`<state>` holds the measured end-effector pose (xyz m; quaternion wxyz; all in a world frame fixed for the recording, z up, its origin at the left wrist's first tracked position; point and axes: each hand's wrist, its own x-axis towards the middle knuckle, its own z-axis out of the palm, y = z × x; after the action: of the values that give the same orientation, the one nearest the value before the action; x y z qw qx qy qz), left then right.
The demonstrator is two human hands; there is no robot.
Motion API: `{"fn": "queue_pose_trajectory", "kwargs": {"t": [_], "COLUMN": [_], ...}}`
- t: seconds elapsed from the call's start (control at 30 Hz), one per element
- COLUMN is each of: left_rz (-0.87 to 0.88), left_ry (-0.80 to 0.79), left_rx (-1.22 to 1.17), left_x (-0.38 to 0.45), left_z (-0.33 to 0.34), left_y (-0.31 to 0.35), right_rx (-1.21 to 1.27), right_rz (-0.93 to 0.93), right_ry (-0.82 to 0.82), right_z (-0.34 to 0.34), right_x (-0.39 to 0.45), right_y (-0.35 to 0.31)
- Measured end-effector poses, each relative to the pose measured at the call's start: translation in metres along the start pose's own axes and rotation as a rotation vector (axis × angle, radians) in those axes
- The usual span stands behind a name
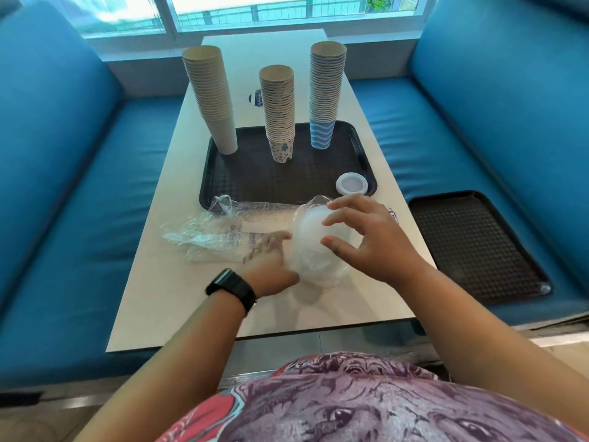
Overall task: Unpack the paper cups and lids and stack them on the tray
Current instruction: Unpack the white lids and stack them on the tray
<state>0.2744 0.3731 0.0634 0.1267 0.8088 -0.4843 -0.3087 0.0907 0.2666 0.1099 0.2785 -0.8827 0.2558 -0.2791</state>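
Note:
Three tall stacks of paper cups stand on the black tray [242,183]: a plain one [212,97] at left, a patterned one [279,113] in the middle, a blue-striped one [325,94] at right. One white lid [351,184] lies on the tray's near right corner. In front of the tray a stack of white lids in a clear plastic bag [314,244] lies on the table. My left hand [271,260] holds the bag at its left side. My right hand [366,237] curls its fingers round the lids from the right.
Empty crumpled plastic wrappers [207,232] lie on the white table [191,298] left of the lids. A second black tray [475,247] rests on the blue bench at right. Blue benches flank the table; a window is behind it.

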Motion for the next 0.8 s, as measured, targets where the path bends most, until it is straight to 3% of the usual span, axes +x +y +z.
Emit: {"fn": "queue_pose_trajectory", "kwargs": {"t": [0.1,0.23,0.3,0.5,0.8], "left_rz": [0.342,0.615,0.628,0.444,0.467], "left_ry": [0.112,0.277,0.315,0.31,0.36], "left_rx": [-0.355,-0.4,-0.356,-0.434,-0.492], "left_x": [-0.02,-0.029,-0.025,-0.008,0.005], "left_z": [-0.021,-0.032,-0.023,0.009,0.041], "left_y": [-0.003,0.018,0.029,0.027,0.021], "right_rx": [0.0,0.029,0.073,0.227,0.488], "right_rz": [0.028,0.063,0.106,0.296,0.426], "right_ry": [-0.02,-0.06,-0.086,-0.17,-0.155], "right_z": [-0.002,-0.003,-0.005,-0.001,0.019], "right_x": [0.002,0.004,0.006,-0.003,-0.022], "right_y": [0.0,-0.005,-0.008,-0.007,0.009]}}
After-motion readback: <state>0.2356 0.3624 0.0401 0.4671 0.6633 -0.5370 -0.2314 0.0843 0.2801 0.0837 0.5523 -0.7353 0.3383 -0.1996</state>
